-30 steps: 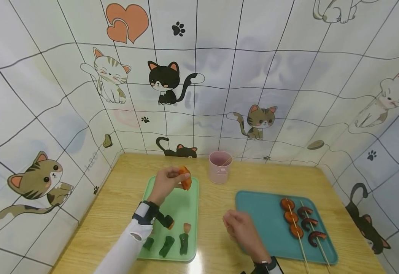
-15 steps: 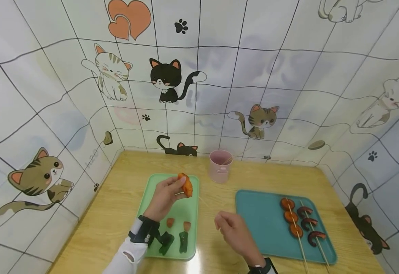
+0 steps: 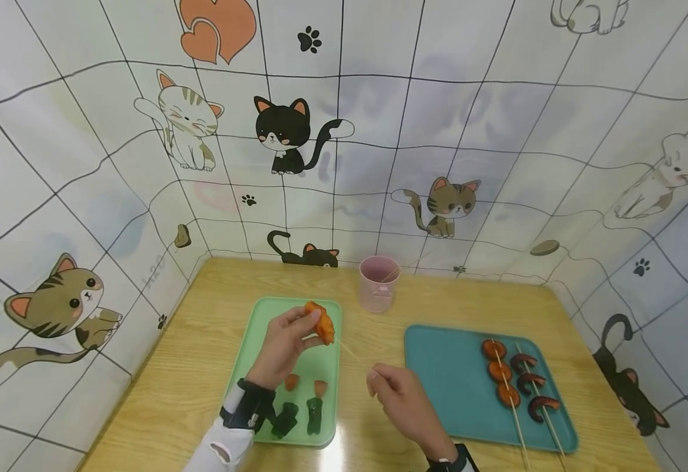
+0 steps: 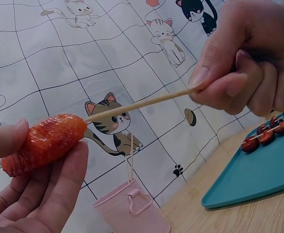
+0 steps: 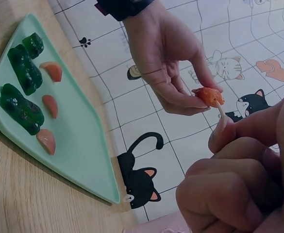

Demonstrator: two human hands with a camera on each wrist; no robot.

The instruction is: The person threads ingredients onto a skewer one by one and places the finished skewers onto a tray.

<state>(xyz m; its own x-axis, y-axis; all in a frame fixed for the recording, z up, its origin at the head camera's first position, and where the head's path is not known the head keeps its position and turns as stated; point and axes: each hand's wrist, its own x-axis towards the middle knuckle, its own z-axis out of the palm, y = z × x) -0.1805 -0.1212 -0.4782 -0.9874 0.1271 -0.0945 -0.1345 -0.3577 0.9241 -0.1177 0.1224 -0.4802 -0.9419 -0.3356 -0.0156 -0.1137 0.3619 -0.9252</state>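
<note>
Over the green tray [image 3: 311,360], my left hand [image 3: 284,344] pinches an orange-red glazed piece [image 4: 52,141], shaped like a chicken wing, between thumb and fingers. My right hand [image 3: 403,400], to the right, grips a bamboo skewer [image 4: 142,104] with curled fingers. The skewer's far tip meets the end of the glazed piece in the left wrist view; how deep it goes I cannot tell. Dark green lumpy pieces [image 5: 23,109] and small pale-orange wedges [image 5: 51,106] lie on the green tray below my left hand.
A teal tray [image 3: 444,380] on the right bears one skewer of round brown-orange slices [image 3: 500,372] and one of curled dark-red pieces [image 3: 531,383]. Behind stands a pink cup [image 3: 377,285] with thin sticks in it. Cat-print walls [image 3: 367,164] border the wooden table [image 3: 373,341].
My left hand has drawn the glazed piece slightly nearer and turned it. My right hand has shifted left, and the skewer now shows between the two hands.
</note>
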